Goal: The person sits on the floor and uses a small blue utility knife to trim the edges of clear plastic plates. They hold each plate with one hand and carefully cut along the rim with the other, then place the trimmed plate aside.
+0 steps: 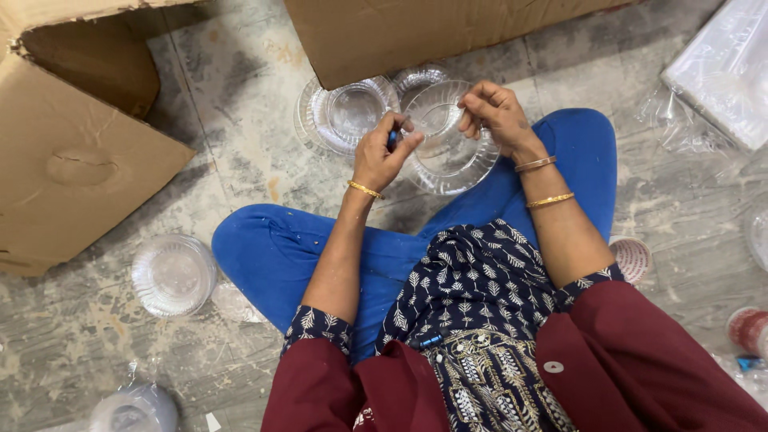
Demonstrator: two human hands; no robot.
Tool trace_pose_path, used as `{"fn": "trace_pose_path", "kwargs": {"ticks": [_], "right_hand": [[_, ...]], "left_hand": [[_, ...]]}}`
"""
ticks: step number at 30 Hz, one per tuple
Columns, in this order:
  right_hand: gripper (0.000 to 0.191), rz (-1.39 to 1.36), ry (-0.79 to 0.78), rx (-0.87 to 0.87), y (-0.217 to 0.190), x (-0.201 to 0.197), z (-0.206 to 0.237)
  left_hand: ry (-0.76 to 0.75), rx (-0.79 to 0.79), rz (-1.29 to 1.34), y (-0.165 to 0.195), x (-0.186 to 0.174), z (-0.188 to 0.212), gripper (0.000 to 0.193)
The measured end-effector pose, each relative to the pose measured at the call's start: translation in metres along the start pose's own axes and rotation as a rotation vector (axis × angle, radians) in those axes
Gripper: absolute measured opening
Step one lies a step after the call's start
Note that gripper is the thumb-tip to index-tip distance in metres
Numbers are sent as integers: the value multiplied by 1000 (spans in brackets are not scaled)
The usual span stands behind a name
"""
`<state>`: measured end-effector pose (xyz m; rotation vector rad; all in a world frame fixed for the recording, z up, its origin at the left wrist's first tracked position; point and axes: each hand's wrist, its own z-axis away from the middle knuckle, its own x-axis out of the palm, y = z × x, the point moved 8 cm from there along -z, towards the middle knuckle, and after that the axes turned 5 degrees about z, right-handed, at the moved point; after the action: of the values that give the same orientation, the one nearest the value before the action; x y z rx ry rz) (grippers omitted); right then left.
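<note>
I sit cross-legged on a concrete floor in blue trousers. My left hand [384,154] is closed around a small blue tool, its tip against the rim of a clear plastic bowl [448,160]. My right hand [492,112] pinches the far rim of that same bowl and holds it tilted above my knee. A second clear plastic bowl [344,116] lies on the floor just beyond my left hand, and the edge of a third bowl [418,77] shows behind it.
A large open cardboard box [72,152] stands at the left, another cardboard box [416,32] lies ahead. A stack of clear bowls [172,274] rests by my left knee. Plastic-wrapped packs [724,72] lie at the right, with small round lids [632,258] near my right side.
</note>
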<state>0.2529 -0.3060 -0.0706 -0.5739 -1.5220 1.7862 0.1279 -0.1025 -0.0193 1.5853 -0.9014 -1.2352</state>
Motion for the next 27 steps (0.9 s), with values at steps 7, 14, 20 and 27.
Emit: {"fn": "trace_pose_path", "kwargs": {"ticks": [7,14,20,27], "right_hand": [[18,70,-200,14,-2,26,8],[18,-173,71,-123,-9,0,-2],[31,-46,-59,-70,-8,12,4],[29,-181,69,-94,-8,-4,1]], "left_hand": [[26,109,87,-5,1,-1,20],[79,62,144,-9,5,0,41],[98,132,89,-6,-1,0,50],[152,84,61,-2,-4,2,50]]}}
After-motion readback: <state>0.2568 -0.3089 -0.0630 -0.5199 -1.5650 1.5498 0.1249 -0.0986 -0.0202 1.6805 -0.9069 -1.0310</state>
